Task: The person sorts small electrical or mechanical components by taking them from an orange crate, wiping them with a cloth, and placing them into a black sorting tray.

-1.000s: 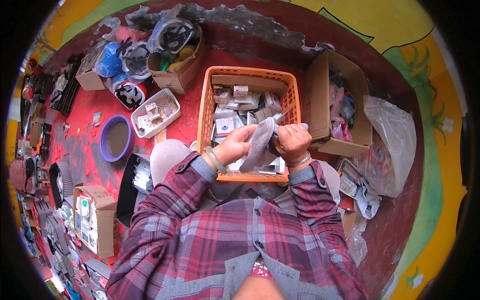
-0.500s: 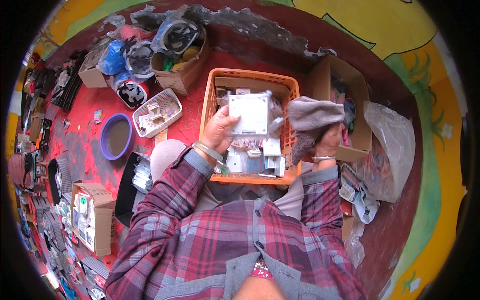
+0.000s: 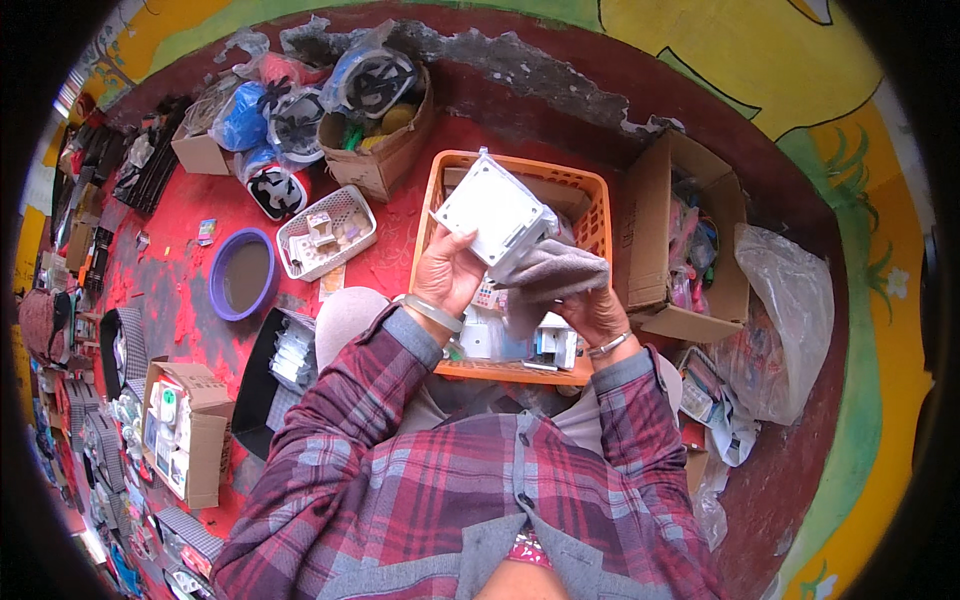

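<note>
Nearest, we see plaid sleeves [image 3: 335, 430]. Our left hand [image 3: 447, 272] clamps a square white panel [image 3: 490, 205] by its lower left edge, thumb on top. Our right hand [image 3: 598, 315] grips a grey cloth [image 3: 555, 268], its fingertips hidden; we cannot tell whether cloth meets panel. Both are above an orange basket [image 3: 520, 374] of small boxes [image 3: 478, 340]. Beyond, left, sit a purple basin [image 3: 217, 275] and white basket [image 3: 366, 243].
</note>
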